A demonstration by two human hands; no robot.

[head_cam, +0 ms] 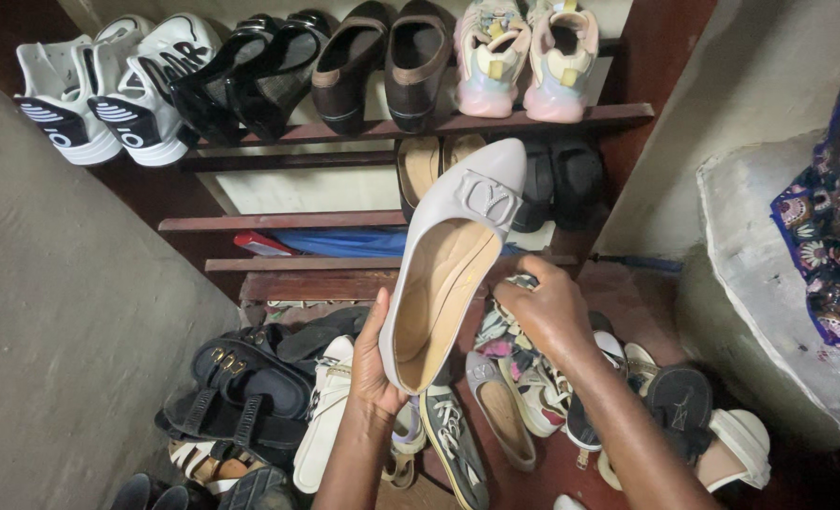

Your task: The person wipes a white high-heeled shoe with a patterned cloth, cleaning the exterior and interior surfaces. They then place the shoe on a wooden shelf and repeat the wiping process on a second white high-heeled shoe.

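The pale grey flat shoe (453,260) is held up in front of the wooden shoe rack (420,127), toe pointing up. The left hand (373,364) keeps a closed grip on its heel. The right hand (547,312) reaches down with fingers curled on a patterned shoe (497,331) in the pile on the floor (627,293).

A wooden shoe rack (458,123) fills the upper middle of the frame. On its top shelf stand, from left to right, white sneakers (108,94), glossy black shoes (250,76), brown loafers (382,61) and pastel sneakers (524,57). Black shoes (561,179) sit on the shelf below. Black sandals (240,387) lie on the floor at lower left. A patterned cloth (831,217) hangs at the right edge.
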